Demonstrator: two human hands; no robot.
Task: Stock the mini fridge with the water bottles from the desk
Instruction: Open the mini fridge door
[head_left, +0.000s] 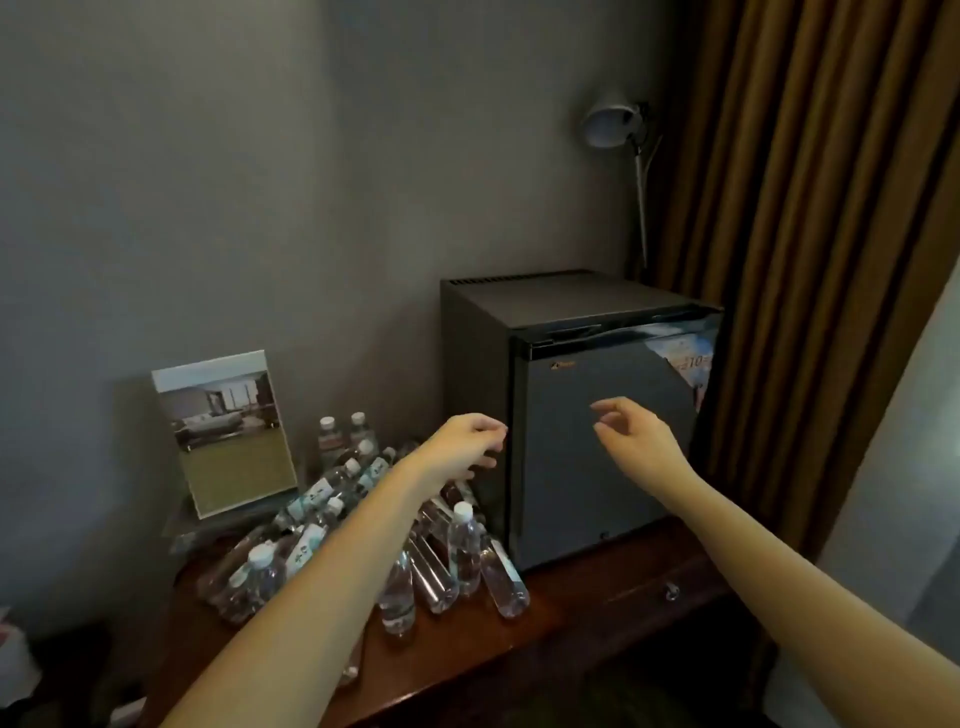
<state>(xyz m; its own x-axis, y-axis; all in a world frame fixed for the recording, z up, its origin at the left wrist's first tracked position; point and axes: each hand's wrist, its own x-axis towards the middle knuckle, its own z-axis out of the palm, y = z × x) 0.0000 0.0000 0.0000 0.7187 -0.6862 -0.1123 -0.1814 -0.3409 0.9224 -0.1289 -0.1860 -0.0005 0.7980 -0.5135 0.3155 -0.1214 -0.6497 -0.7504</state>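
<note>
Reaching at the mini fridge with both hands, you haven't started stocking as far as shows. The door is shut, so you can't see inside. All the visible water bottles sit in a heap on the table, just left of the fridge. Most lie on their sides, and a few stand upright, one near the front. Left to do: open the door, then move every bottle in.

Your left hand is at the door's left edge, fingers loosely curled and holding nothing. You can't tell whether they touch the edge. Your right hand hovers in front of the door panel, fingers relaxed, slightly bent and empty.

Materials: the fridge is a dark boxy cube with a smooth flat door and a glossy top strip that catches reflections. The bottles are clear thin plastic, slim cylinders with white caps and pale labels, likely to roll and slip off the heap. The table is polished reddish wood. Behind the heap stands a rigid photo card. A metal lamp and a heavy pleated curtain are behind the fridge.
</note>
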